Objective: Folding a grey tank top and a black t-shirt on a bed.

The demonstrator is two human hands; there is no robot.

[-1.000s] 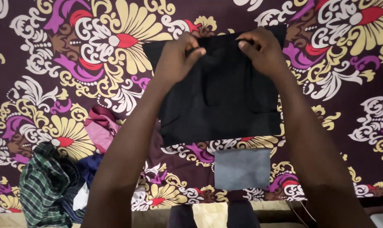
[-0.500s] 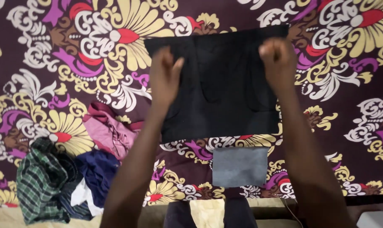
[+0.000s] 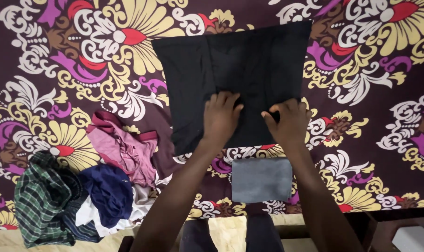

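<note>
Clothes pile (image 3: 81,196) blocks left; right bedspread (image 3: 385,154) free.

Our two hands, palms down, side by side

We reach both forearms forward and up from the lower edge of the view, converging slightly. Our left hand (image 3: 221,116) lies flat with its fingers together and pointing away from us; our right hand (image 3: 289,122) sits just beside it, fingers curled a little inward.

Head camera looks straight down, close over the patterned bedspread (image 3: 58,70).
</note>
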